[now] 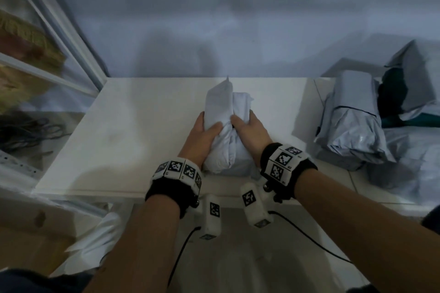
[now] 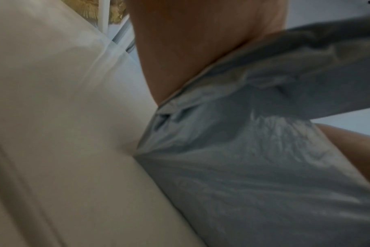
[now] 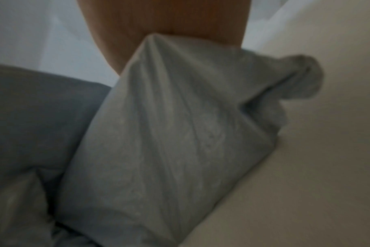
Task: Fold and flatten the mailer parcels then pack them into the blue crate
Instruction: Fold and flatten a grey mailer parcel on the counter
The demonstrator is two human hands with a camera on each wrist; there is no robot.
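Observation:
A pale grey mailer parcel [image 1: 227,123] lies lengthwise on the white table [image 1: 133,131], its flaps folded up along the top. My left hand [image 1: 204,131] grips its left side, thumb pressed on the folded flap. My right hand [image 1: 250,129] grips its right side, thumb at the centre crease. Both wrist views are blurred; the left wrist view shows the crinkled mailer parcel [image 2: 254,167] under the palm, the right wrist view the mailer parcel [image 3: 169,142] against the hand. The blue crate is in no view.
Several grey mailer parcels [image 1: 354,126] are heaped at the table's right end, one open around dark green cloth [image 1: 392,95]. A glass-fronted cabinet [image 1: 47,54] stands at the left. Cables [image 1: 26,133] lie on the floor beside it. A wall rises behind the table.

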